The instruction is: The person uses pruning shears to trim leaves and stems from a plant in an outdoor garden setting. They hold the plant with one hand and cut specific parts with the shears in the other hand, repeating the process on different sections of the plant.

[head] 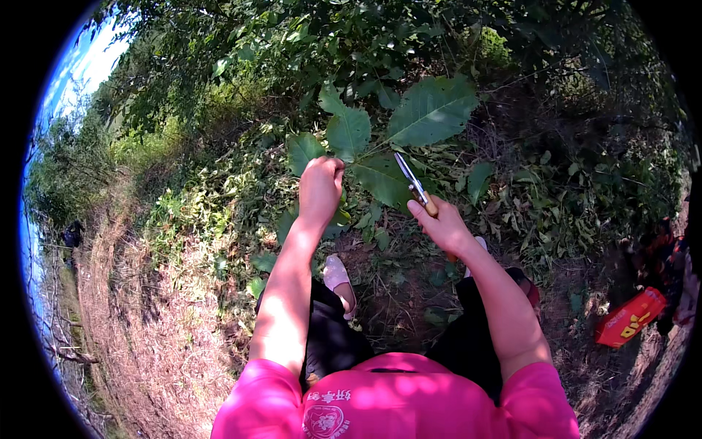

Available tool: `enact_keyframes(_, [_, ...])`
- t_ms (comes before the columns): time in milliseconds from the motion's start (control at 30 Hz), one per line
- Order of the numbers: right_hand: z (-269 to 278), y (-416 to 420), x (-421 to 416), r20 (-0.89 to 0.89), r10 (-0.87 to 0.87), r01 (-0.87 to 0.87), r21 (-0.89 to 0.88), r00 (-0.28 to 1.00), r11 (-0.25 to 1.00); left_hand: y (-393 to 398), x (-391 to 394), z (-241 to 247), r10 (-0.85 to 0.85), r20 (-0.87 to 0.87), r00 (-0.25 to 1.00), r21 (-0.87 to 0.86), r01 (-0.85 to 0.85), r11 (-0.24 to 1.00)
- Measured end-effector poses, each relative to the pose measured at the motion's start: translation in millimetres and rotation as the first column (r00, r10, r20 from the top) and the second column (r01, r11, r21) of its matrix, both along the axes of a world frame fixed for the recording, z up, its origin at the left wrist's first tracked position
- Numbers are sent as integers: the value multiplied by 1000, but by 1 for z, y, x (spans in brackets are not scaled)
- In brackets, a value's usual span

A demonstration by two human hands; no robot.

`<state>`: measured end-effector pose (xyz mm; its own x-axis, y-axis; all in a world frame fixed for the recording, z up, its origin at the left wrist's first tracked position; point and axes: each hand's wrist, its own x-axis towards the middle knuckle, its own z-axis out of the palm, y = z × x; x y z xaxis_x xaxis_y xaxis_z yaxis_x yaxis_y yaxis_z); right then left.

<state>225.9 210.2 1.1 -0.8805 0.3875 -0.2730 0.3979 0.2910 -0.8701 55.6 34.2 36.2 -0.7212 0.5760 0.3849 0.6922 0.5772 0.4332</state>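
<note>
My left hand [323, 181] is closed around the stem of a leafy branch; its fingertips are partly hidden. Broad green leaves [433, 112] with toothed edges spread from the stem, beyond and to the right of that hand. In my right hand [441, 222] is a pair of pruning shears [414, 181] with metal blades and yellowish-brown handles. The blades point up and to the left, near a large lower leaf [384, 178]. Whether they touch that leaf, I cannot tell.
Cut leaves and stems [263, 203] litter the ground around my feet. Dense bushes [340, 44] stand ahead. A red bag [630, 318] bearing writing lies on the ground at right, beside dark patterned cloth [666, 258]. Dry grass [164, 329] covers the slope at left.
</note>
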Motion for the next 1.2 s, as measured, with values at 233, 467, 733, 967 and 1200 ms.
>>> enact_keyframes(233, [-8,13,-4,155,-8,22,-93,988,995,-2,-1,-6,-48,35,998,-28,49,998])
enact_keyframes(467, [11,3,-7,179,59,-21,-210,982,978,-4,-1,-7,-94,-6,996,-102,93,990])
enact_keyframes(733, [5,1,-11,196,45,0,-223,980,975,-1,-1,-12,-131,21,991,-57,132,990])
enact_keyframes(967, [3,0,-12,152,-34,70,-236,988,969,0,2,-12,-142,42,989,-53,144,988])
enact_keyframes(1200, [4,-1,-10,83,-67,84,-227,994,970,4,1,-15,-149,61,987,-35,151,988])
